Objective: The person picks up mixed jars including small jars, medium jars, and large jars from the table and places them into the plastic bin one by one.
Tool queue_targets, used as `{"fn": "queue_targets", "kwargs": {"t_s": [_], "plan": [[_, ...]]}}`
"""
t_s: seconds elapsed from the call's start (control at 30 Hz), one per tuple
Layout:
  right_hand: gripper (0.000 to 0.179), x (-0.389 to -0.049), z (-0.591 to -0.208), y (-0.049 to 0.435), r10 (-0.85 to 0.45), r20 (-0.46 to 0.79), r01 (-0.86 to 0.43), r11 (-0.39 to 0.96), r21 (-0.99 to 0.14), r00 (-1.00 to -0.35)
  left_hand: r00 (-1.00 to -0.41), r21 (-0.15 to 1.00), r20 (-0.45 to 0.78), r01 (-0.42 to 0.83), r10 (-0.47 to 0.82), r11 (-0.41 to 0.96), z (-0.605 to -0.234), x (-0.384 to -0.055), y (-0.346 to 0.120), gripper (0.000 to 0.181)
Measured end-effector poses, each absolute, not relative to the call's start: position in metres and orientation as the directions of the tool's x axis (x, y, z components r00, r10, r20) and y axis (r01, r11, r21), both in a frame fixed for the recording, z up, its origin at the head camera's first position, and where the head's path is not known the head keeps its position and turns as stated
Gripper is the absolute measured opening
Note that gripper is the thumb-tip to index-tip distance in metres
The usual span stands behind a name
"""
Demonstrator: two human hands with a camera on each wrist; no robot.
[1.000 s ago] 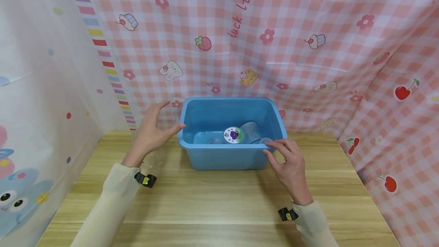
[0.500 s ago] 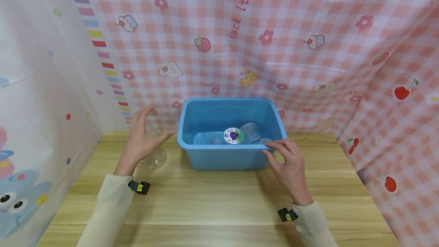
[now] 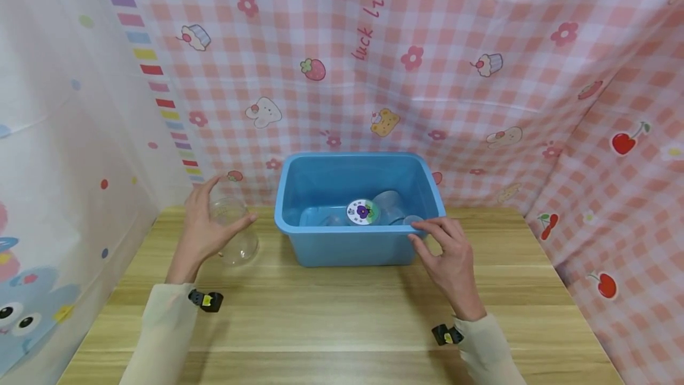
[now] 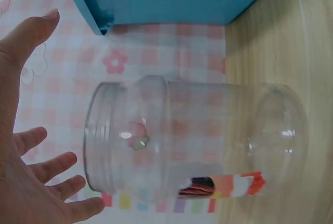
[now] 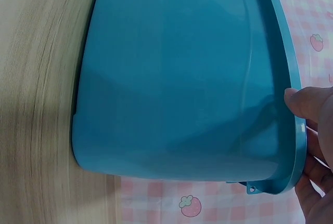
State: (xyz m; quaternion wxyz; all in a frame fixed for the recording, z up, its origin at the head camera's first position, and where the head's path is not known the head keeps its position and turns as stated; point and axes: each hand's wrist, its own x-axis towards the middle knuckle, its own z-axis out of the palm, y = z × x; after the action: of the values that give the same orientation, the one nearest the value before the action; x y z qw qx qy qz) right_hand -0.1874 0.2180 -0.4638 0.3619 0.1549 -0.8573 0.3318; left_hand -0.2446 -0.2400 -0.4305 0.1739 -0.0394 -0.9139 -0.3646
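A clear, empty plastic jar (image 4: 197, 115) without a lid stands upright on the table, left of the blue plastic bin (image 3: 352, 248). My left hand (image 3: 200, 233) is spread around the jar's upper part, thumb apart from the fingers. In the left wrist view the fingertips sit by the threaded mouth, with a gap between thumb and jar. My right hand (image 3: 449, 251) pinches the bin's front right rim, the thumb (image 5: 299, 102) outside and the fingers over the edge. Inside the bin lie a round lid with a purple flower (image 3: 363, 212) and a translucent cup (image 3: 389, 204).
The wooden table (image 3: 331, 325) carries the bin near its back edge. Behind hangs a pink checked cloth (image 3: 342, 88), with a white printed cloth (image 3: 117, 106) at the left. A small colourful label (image 4: 229, 185) shows on the jar's side.
My left hand has moved left and down, from beside the bin's left rim to around the jar. The right hand has stayed at the bin's rim.
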Motion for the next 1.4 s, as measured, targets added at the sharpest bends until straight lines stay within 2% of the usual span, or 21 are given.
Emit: {"fn": "queue_targets", "kwargs": {"t_s": [0.27,0.43,0.73,1.03,1.4], "plan": [[0.028,-0.186,-0.462,0.218,-0.021,0.701,-0.489,0.731,-0.476,-0.713,-0.967,0.717,0.236,0.109,-0.094,0.688,-0.444,-0.241,-0.253,0.119],[0.029,-0.186,-0.463,0.217,-0.022,0.716,-0.495,0.737,-0.460,-0.698,-0.981,0.778,0.162,0.062,-0.104,0.626,-0.454,-0.238,-0.263,0.118],[0.030,-0.187,-0.463,0.218,-0.018,0.719,-0.493,0.739,-0.459,-0.695,-0.999,0.862,-0.022,-0.043,-0.048,0.505,-0.472,-0.236,-0.276,0.116],[0.029,-0.187,-0.463,0.218,-0.020,0.718,-0.497,0.735,-0.461,-0.695,-0.997,0.903,-0.065,-0.046,0.030,0.427,-0.496,-0.243,-0.283,0.110],[0.030,-0.187,-0.463,0.218,-0.016,0.711,-0.486,0.740,-0.464,-0.703,-0.997,0.911,-0.073,-0.062,0.012,0.407,-0.512,-0.238,-0.282,0.105]]}}
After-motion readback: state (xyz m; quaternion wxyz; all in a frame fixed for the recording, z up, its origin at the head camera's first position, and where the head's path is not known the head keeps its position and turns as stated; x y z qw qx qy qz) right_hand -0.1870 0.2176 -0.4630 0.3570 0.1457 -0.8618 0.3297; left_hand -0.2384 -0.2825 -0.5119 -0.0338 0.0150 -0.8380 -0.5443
